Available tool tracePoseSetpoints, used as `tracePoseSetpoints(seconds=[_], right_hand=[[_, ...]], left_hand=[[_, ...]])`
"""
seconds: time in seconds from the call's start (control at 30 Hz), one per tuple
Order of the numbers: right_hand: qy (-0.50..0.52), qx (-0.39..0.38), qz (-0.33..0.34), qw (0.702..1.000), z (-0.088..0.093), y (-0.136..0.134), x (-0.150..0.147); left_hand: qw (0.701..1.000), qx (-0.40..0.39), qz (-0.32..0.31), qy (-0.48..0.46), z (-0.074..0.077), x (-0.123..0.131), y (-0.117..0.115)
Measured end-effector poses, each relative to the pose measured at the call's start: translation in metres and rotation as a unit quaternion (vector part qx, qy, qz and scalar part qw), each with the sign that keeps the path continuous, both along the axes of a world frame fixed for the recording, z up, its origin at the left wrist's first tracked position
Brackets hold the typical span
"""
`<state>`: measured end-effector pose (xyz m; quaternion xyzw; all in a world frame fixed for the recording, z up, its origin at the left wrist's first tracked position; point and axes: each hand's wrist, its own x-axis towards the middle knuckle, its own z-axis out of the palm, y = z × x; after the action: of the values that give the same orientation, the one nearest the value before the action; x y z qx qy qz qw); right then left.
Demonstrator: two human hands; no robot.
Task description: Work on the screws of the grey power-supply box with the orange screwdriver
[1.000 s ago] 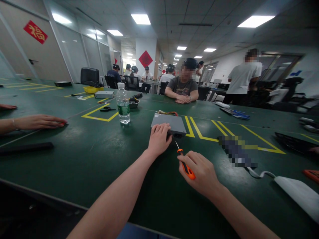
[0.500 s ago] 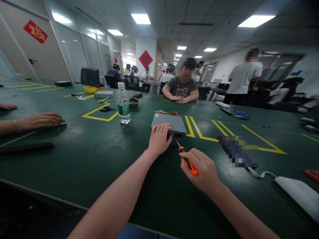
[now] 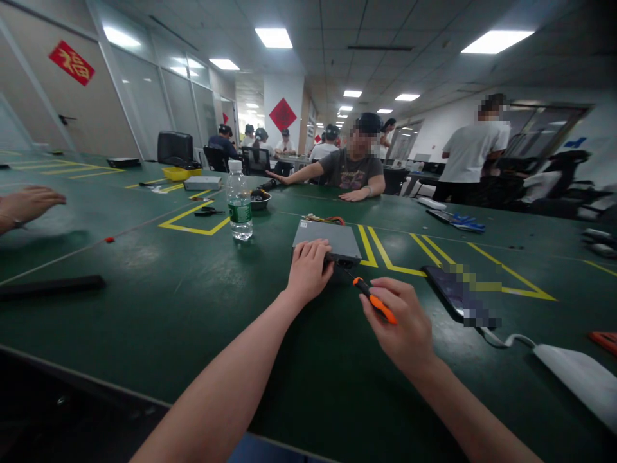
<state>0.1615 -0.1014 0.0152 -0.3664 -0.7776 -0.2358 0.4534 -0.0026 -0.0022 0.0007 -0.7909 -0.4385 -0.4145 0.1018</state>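
A grey metal computer power supply (image 3: 332,236) lies on the green table, its bundle of coloured wires at the far side. My left hand (image 3: 309,270) grips its near left corner, fingers over the top and thumb against the near face. In my right hand (image 3: 402,318) is an orange and black screwdriver (image 3: 373,299), held by the handle between thumb and fingers. Its shaft points up and left toward the near face of the power supply. Whether the tip touches a screw is too small to tell.
A water bottle (image 3: 240,202) stands left of the power supply, with a metal bowl (image 3: 260,200) behind it. To the right lie a phone (image 3: 446,289) and a white power bank (image 3: 576,376) joined by cable. A co-worker's hand (image 3: 31,204) is at far left; another person sits opposite.
My right hand has shifted slightly right and its fingers have opened a little around the screwdriver handle. The left co-worker's hand drew back, uncovering a small red item. The person opposite stretched an arm sideways.
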Motion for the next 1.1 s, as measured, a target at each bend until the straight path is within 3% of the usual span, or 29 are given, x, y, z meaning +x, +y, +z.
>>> tracePoseSetpoints(seconds=[0.17, 0.37, 0.57, 0.87, 1.1], right_hand=[[-0.171, 0.024, -0.012, 0.985, -0.003, -0.005, -0.008], [-0.174, -0.047, -0.020, 0.984, -0.002, -0.015, -0.021], [-0.206, -0.057, 0.007, 0.977, 0.000, -0.014, -0.026], [-0.092, -0.184, 0.096, 0.974, 0.005, -0.020, -0.022], [-0.071, -0.088, 0.094, 0.989, 0.004, -0.012, -0.017]], left_hand=[[1.000, 0.004, 0.001, -0.003, 0.000, 0.000, 0.000], [1.000, 0.001, 0.003, -0.004, -0.002, 0.001, 0.001], [1.000, -0.003, 0.001, -0.009, -0.001, 0.001, 0.000], [1.000, 0.001, -0.003, -0.009, -0.001, 0.001, 0.000], [1.000, -0.002, 0.001, -0.006, 0.000, 0.001, -0.001]])
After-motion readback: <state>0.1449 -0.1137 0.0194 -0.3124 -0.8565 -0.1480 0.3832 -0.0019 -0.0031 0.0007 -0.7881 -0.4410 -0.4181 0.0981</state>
